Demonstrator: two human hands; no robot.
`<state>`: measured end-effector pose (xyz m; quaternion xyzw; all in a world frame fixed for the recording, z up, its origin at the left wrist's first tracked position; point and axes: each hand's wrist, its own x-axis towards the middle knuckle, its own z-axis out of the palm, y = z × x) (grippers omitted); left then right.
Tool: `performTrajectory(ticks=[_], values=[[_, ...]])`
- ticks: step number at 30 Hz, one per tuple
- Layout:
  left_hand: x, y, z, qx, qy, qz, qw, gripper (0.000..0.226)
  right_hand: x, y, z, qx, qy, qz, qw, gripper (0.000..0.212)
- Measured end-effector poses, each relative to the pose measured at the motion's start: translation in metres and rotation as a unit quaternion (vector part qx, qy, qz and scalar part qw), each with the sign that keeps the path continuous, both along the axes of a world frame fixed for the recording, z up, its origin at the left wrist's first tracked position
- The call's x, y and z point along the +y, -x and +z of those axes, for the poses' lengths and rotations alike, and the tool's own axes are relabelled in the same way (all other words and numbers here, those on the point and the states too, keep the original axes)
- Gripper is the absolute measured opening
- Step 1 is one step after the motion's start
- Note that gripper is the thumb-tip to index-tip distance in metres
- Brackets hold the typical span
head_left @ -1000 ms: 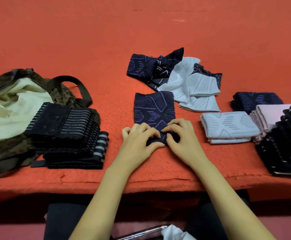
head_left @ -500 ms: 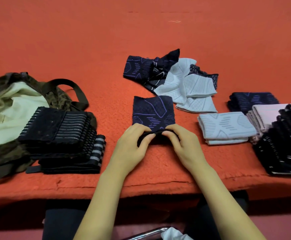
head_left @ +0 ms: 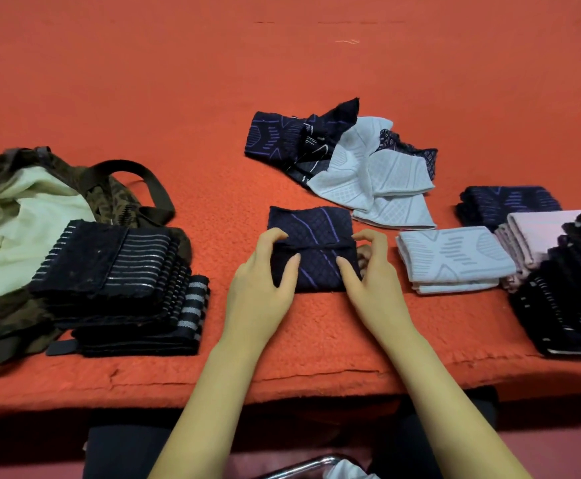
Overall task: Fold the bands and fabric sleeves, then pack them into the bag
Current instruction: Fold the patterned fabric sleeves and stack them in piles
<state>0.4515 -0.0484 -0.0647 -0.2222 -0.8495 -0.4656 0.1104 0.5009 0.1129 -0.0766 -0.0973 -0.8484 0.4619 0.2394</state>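
Near the front edge of the red surface (head_left: 150, 375), the left hand (head_left: 259, 274) and right hand (head_left: 368, 271) each pinch a side of the half-folded navy sleeve (head_left: 313, 233); bag (head_left: 116, 198) at the left edge, unfolded pile (head_left: 351, 157) beyond

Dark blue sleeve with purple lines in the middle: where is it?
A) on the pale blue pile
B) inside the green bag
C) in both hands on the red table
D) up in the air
C: the left hand and right hand both grip the dark blue fabric sleeve with purple lines, lying half folded on the red felt-covered table.
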Motion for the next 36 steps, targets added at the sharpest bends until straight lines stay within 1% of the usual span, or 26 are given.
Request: performTrajectory(ticks=[2, 5, 6, 8, 10, 13, 14, 17, 21, 24, 27, 29, 33, 36], values=[[-0.004, 0.002, -0.005, 0.021, 0.014, -0.017, 1.000, 0.030, -0.001, 0.001, 0.001, 0.003, -0.015, -0.005, 1.000, 0.034], [-0.004, 0.009, -0.014, 0.010, 0.025, -0.022, 0.999, 0.030, 0.000, 0.004, -0.002, 0.018, -0.076, -0.003, 0.997, 0.018], [-0.003, 0.011, -0.016, 0.010, 0.024, -0.017, 1.000, 0.030, 0.000, 0.004, -0.004, 0.015, -0.093, -0.006, 0.996, 0.017], [-0.002, 0.013, -0.018, 0.003, 0.023, -0.007, 1.000, 0.031, 0.000, 0.004, -0.004, 0.005, -0.114, -0.009, 0.993, 0.022], [0.000, 0.013, -0.018, -0.009, 0.035, -0.007, 0.999, 0.035, -0.001, 0.002, -0.003, -0.015, -0.115, -0.005, 0.993, 0.029], [0.003, 0.009, -0.017, -0.027, 0.094, -0.011, 0.995, 0.052, -0.003, 0.000, -0.002, -0.069, -0.125, 0.001, 0.990, 0.045], [0.004, 0.008, -0.016, -0.027, 0.114, -0.005, 0.993, 0.054, -0.003, 0.001, -0.001, -0.085, -0.134, 0.002, 0.987, 0.049], [0.005, 0.008, -0.019, -0.011, 0.142, 0.011, 0.990, 0.046, -0.004, 0.003, -0.003, -0.106, -0.175, -0.002, 0.979, 0.047], [0.007, 0.008, -0.018, 0.010, 0.169, 0.033, 0.985, 0.045, -0.006, 0.006, -0.004, -0.112, -0.207, -0.012, 0.972, 0.043], [0.008, 0.007, -0.017, 0.032, 0.205, 0.044, 0.977, 0.055, -0.008, 0.006, -0.001, -0.117, -0.210, -0.019, 0.971, 0.052], [0.008, 0.006, -0.017, 0.027, 0.247, 0.047, 0.968, 0.065, -0.010, 0.004, 0.002, -0.124, -0.214, -0.016, 0.969, 0.055], [0.008, 0.006, -0.017, 0.034, 0.254, 0.055, 0.965, 0.058, -0.009, 0.003, 0.002, -0.110, -0.226, -0.025, 0.968, 0.053], [0.008, 0.006, -0.015, 0.041, 0.221, 0.076, 0.971, 0.039, -0.007, 0.006, -0.004, -0.054, -0.276, -0.068, 0.957, 0.040], [0.007, 0.005, -0.017, 0.051, 0.185, 0.074, 0.979, 0.029, -0.004, 0.006, -0.009, 0.006, -0.287, -0.048, 0.957, 0.032]])
